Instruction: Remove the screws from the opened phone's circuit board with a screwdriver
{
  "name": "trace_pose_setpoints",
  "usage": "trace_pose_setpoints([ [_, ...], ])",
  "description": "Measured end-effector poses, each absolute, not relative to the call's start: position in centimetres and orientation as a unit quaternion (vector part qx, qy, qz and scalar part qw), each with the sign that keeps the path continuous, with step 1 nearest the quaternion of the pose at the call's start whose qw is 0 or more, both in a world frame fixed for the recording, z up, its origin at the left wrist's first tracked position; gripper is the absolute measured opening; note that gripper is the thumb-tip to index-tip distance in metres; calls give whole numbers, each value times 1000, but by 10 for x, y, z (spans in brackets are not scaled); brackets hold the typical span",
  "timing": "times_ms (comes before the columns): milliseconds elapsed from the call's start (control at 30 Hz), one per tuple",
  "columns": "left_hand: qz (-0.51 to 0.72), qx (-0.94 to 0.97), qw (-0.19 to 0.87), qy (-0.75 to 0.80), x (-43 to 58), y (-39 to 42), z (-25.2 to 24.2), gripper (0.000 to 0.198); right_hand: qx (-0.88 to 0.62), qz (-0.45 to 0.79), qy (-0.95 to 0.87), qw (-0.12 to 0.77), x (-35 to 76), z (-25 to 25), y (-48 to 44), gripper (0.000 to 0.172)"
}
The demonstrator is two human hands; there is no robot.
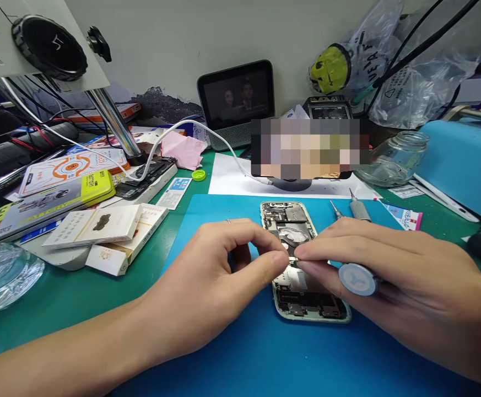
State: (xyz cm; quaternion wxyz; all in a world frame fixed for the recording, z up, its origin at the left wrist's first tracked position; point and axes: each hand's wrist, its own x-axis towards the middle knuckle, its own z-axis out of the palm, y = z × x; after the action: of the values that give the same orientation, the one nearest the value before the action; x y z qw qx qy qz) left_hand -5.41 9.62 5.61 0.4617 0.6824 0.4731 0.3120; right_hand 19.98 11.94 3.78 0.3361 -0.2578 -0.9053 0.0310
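An opened smartphone (312, 298) with a pale green frame lies on the blue mat, its inner parts bare. My left hand (223, 270) is over the phone's left edge, thumb and index finger closed in a pinch; whatever they hold is too small to name. Close beside it, the thumb and index fingertips of my right hand (405, 270) pinch together over the phone's middle. A screwdriver (358, 279) with a round, light-coloured end cap is tucked in that hand. Beyond the hand, two metal tool tips show, one on a grey knurled handle (360, 209); how they join the held screwdriver is hidden.
A phone with a blurred screen (310, 149) stands on a round base behind the mat. A glass jar (397, 157) is at right. Cigarette packs (95, 226), boxes and a glass ashtray (4, 275) crowd the left. A microscope arm (50, 47) overhangs the upper left.
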Motion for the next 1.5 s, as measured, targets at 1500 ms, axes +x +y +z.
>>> trace_pose_setpoints([
  [1500, 245, 843, 194, 438, -53, 94, 33, 37, -192, 131, -952, 200, 201, 43, 133, 23],
])
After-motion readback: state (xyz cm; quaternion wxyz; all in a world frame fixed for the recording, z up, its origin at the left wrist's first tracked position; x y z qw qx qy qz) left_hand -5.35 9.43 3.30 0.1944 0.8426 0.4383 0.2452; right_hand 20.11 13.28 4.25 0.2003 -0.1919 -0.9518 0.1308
